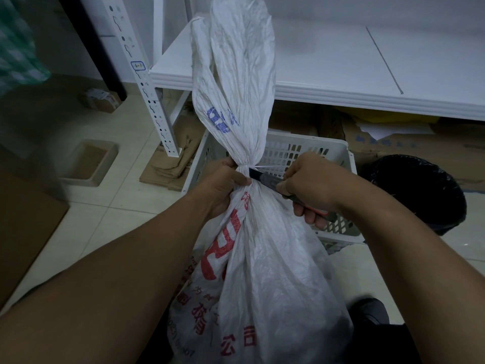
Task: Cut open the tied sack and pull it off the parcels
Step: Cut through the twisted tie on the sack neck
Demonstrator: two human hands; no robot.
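Note:
A white woven sack (273,279) with red and blue print stands upright in front of me, bulging below its neck. A white tie (265,168) cinches the neck, and the loose top of the sack rises above it. My left hand (223,185) grips the gathered neck just under the tie. My right hand (309,185) holds a utility knife (265,181) with a dark blade holder and an orange handle, its tip against the neck at the tie. The parcels are hidden inside the sack.
A white perforated plastic crate (338,158) sits behind the sack on the tiled floor. A black-lined bin (420,193) stands at the right. White metal shelving (341,74) is beyond, with flattened cardboard (170,164) underneath. A cardboard sheet (23,232) lies at the left.

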